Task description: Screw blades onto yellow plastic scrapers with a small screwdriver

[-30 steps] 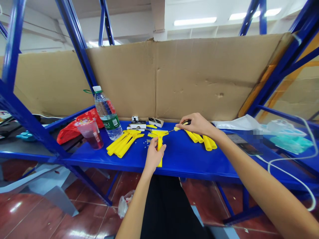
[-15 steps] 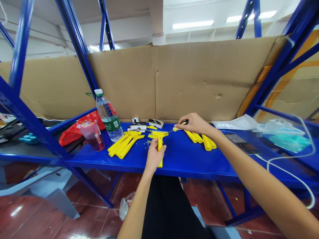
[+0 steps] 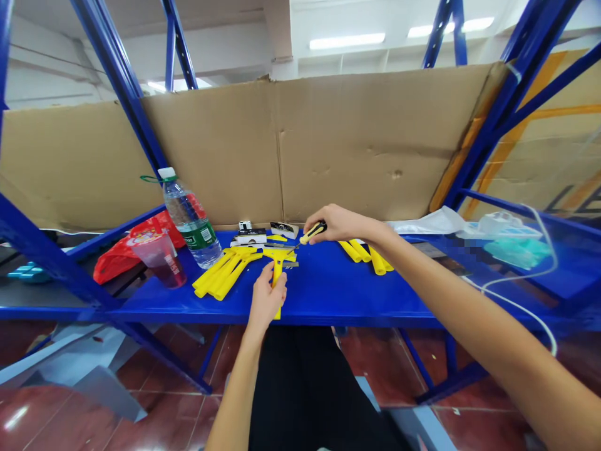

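My left hand is closed round the handle of a yellow T-shaped scraper, its wide head pointing away from me. In my right hand is a screwdriver with a yellow and black handle. Its thin shaft slants down left to the right end of the scraper's head; whether the tip touches a screw is too small to tell. Left of the scraper lie several more yellow scrapers, handles toward me. Behind the head are small black-and-white boxes. A thin metal blade lies just right of the scraper.
On the blue shelf, a water bottle and a red drink cup stand at the left, near a red bag. More yellow handles lie right. A white cable hangs at the right; cardboard stands behind.
The view has shifted slightly right. My right hand has tilted the screwdriver more steeply and brought its handle closer to the scraper's head. My left hand keeps its hold.
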`<state>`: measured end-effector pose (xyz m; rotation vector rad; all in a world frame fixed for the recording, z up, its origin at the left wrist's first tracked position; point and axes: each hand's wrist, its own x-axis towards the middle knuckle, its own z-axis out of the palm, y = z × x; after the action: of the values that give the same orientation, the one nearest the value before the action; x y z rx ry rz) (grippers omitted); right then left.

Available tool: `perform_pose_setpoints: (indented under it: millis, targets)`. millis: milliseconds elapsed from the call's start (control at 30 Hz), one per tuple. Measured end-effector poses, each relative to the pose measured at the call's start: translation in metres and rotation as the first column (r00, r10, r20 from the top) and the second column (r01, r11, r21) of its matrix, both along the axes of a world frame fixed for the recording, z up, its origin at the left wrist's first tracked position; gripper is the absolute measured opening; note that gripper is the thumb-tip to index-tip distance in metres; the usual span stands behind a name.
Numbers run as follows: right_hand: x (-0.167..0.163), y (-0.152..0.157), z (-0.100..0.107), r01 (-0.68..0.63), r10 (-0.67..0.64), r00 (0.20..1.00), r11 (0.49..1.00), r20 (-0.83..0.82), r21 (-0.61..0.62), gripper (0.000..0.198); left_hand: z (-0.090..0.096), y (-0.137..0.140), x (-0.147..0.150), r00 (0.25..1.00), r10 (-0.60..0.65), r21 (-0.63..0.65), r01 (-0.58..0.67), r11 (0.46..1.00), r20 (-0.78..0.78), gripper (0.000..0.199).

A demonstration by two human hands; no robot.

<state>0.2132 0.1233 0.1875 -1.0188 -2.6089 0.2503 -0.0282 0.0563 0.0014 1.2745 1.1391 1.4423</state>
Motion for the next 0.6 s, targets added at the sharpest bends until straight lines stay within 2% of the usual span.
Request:
perform_pose_setpoints:
  millis: [100,200,300,467,533,600]
  targets:
    - [-0.028,-0.003,-0.001,0.071,-0.072,0.995,0.997,0.071,0.021,0.029,-0.001,-0.003,-0.012,0.999,0.014,-0.004,-0.014,1.0,-0.032,0.058]
    - [-0.048,-0.004,0.001,0.157,-0.157,0.976,0.987,0.151,0.011,0.045,-0.001,-0.004,-0.016,0.998,-0.006,-0.02,0.005,1.0,-0.055,0.051]
    - [-0.051,0.004,0.007,0.099,-0.095,0.979,0.995,0.18,-0.013,0.039,0.003,-0.005,-0.015,0.998,-0.02,-0.033,0.018,0.999,-0.054,0.046]
    - [-0.037,0.018,0.008,-0.045,0.045,0.983,0.999,0.177,0.001,0.024,0.009,-0.007,-0.014,0.999,-0.035,-0.066,0.033,0.997,-0.03,0.042]
    - [-0.035,0.018,0.005,-0.055,0.053,0.989,0.998,0.137,0.013,0.026,0.01,-0.008,-0.014,0.999,-0.045,-0.058,0.043,0.997,-0.019,0.043]
    - [-0.037,0.015,0.001,-0.006,0.002,0.993,1.0,0.119,0.026,0.019,0.01,-0.008,-0.014,0.999,-0.037,-0.052,0.037,0.998,0.01,0.045]
